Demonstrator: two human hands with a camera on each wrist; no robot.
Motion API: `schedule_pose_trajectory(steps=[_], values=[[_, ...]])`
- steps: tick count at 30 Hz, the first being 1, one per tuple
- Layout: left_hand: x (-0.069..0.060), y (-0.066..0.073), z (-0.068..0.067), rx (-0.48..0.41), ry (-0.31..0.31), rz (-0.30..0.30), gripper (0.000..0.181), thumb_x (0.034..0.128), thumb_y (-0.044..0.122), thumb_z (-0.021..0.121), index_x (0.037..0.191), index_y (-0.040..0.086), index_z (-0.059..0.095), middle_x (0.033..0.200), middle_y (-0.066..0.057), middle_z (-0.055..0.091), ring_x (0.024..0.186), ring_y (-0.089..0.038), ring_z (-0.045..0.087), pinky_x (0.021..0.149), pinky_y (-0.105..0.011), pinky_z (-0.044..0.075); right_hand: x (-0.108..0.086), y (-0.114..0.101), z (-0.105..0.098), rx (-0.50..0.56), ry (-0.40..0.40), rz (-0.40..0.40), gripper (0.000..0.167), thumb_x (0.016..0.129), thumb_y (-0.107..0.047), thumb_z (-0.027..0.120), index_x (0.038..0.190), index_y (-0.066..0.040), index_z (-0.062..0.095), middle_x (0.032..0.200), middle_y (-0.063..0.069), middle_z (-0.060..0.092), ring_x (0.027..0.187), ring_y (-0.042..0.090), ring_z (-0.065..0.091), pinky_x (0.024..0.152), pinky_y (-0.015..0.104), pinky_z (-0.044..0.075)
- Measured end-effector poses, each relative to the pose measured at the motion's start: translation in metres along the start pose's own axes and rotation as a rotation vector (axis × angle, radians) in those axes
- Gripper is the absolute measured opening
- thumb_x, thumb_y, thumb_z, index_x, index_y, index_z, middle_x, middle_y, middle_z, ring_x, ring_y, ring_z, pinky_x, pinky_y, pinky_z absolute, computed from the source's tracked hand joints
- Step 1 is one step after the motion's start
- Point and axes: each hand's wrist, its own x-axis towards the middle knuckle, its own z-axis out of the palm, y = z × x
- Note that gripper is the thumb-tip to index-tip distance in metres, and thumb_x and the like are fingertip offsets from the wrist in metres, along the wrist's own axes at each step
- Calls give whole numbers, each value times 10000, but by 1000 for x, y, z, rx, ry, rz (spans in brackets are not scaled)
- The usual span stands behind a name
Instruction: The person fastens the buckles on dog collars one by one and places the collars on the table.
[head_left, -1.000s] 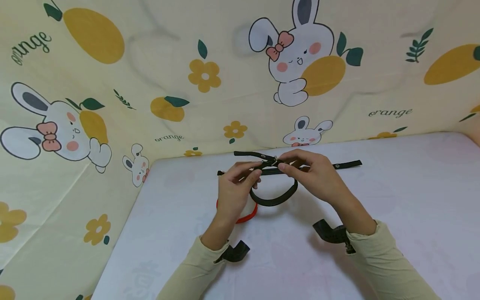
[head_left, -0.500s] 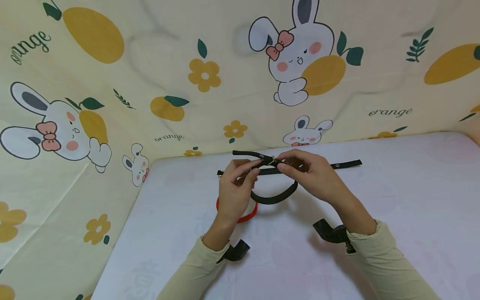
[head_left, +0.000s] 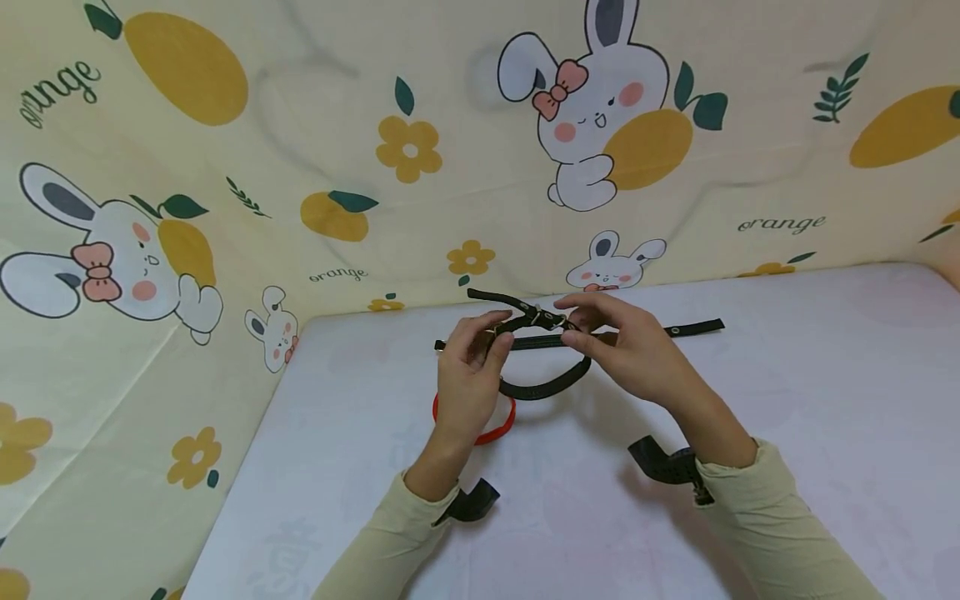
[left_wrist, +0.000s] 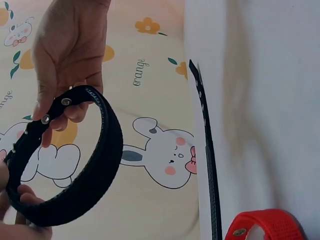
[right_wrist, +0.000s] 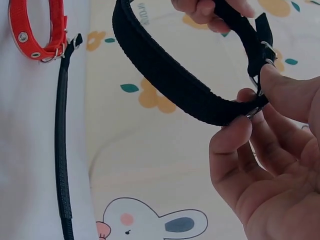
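Note:
A black padded pet collar (head_left: pixel 546 390) hangs as a loop above the table, its buckle (head_left: pixel 542 317) at the top between my hands. From the buckle the loose tail (head_left: pixel 491 297) sticks out to the left. My left hand (head_left: pixel 468 379) pinches the strap left of the buckle. On the other side, my right hand (head_left: pixel 628 346) grips the collar between thumb and fingers. In the right wrist view my right fingertips (right_wrist: pixel 230 130) hold it beside the metal ring (right_wrist: pixel 254 113). Metal eyelets (left_wrist: pixel 66 101) show on the strap in the left wrist view.
Behind the hands, a long thin black strap (head_left: pixel 693 329) with eyelets lies across the white table (head_left: pixel 570 533). A red collar (head_left: pixel 498 432) lies by my left wrist, partly covered by it. A patterned cloth (head_left: pixel 465 150) hangs at the back.
The collar's loop has risen a little and its tail tips upward more. My left fingers have shifted slightly left, so more of the buckle shows. My right hand has barely moved.

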Motion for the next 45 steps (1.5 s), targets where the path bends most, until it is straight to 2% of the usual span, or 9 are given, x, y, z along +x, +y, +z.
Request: schedule_pose_trajectory(steps=[4,10,17,22,25,31,35,40,45], values=[[2,1,-2,-60,-3,-142,437,885,131,755,1297,104,613,1216,-112,626,1079,-159,602,963,-162,501,1,0,-1,-13,12,7,351,957,-224,677,1300,-185,613,1018,12,673,980,97,598,825,213,547],[7,5,-9,-224,29,-313,359,899,113,729,1249,78,657,1225,-113,658,1064,-185,644,929,-225,554,1,2,-2,-22,53,16,335,959,-206,675,1287,-173,620,1053,37,664,983,116,571,795,198,528],[10,7,-12,-311,67,-388,345,879,64,737,1218,72,676,1154,-62,711,1011,-170,660,912,-251,568,1,5,-2,-57,19,-7,332,950,-206,688,1274,-186,620,1131,9,656,1043,138,610,859,294,538],[9,6,-11,-343,44,-377,327,851,12,758,1168,38,684,1033,10,730,946,-157,635,847,-203,559,-2,3,-5,-68,-33,-71,399,946,-203,691,1331,-180,588,1339,-9,602,1269,187,550,959,373,498],[7,6,-9,-281,-10,-326,330,826,20,787,1143,32,698,1033,-1,723,939,-152,637,828,-196,559,-4,-2,-5,-26,-40,-92,392,967,-246,663,1346,-187,581,1377,-36,583,1331,157,490,1006,352,479],[1,5,-4,-166,-104,-215,300,805,30,809,1092,37,725,1032,-103,732,900,-144,679,788,-219,582,-8,-16,0,-27,-7,-161,316,973,-267,655,1285,-225,627,1313,-67,642,1216,130,596,964,409,508],[0,5,-2,-158,-109,-187,290,803,11,804,1083,26,730,1027,-145,736,886,-131,687,774,-217,585,-9,-18,4,-52,50,-218,272,953,-213,683,1225,-225,675,1228,-58,693,1149,122,637,923,301,510],[0,6,-1,-141,-79,-214,313,806,9,799,1109,48,731,1058,-147,733,901,-137,680,796,-209,580,-10,-17,3,-75,102,-224,240,930,-194,713,1167,-234,719,1147,-66,719,1060,110,669,869,229,528],[0,8,-2,-147,-64,-238,327,805,-4,792,1123,43,725,1077,-138,727,915,-148,680,834,-215,579,-10,-19,2,-6,99,-170,210,925,-156,712,1120,-229,737,1089,-51,712,938,100,689,831,194,557]])
